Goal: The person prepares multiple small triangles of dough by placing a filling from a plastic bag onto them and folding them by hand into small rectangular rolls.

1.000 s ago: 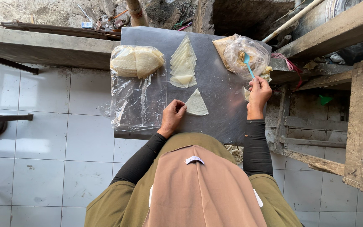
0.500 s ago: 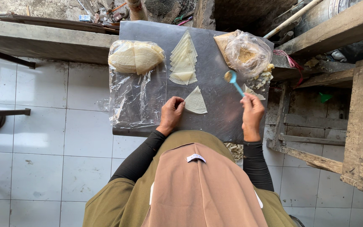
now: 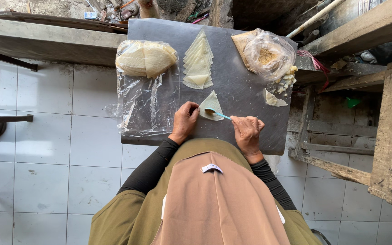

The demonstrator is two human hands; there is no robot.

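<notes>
A pale triangular wrapper (image 3: 211,103) lies on the grey board (image 3: 241,90) in front of me. My left hand (image 3: 184,121) presses its left corner with the fingertips. My right hand (image 3: 247,131) holds a small blue spoon (image 3: 218,113) whose bowl rests on the wrapper's lower part. A fanned stack of several triangular wrappers (image 3: 198,61) lies further up the board. A clear bag of yellowish filling (image 3: 268,54) sits at the board's upper right.
A plastic bag holding more folded wrappers (image 3: 146,59) lies on the board's left part. One loose wrapper piece (image 3: 273,99) rests near the right edge. Wooden beams (image 3: 386,131) stand on the right, a concrete ledge (image 3: 46,43) at upper left, white tiles below.
My right hand has carried the spoon from the filling bag down and left to the single wrapper. The left hand has stayed on the wrapper.
</notes>
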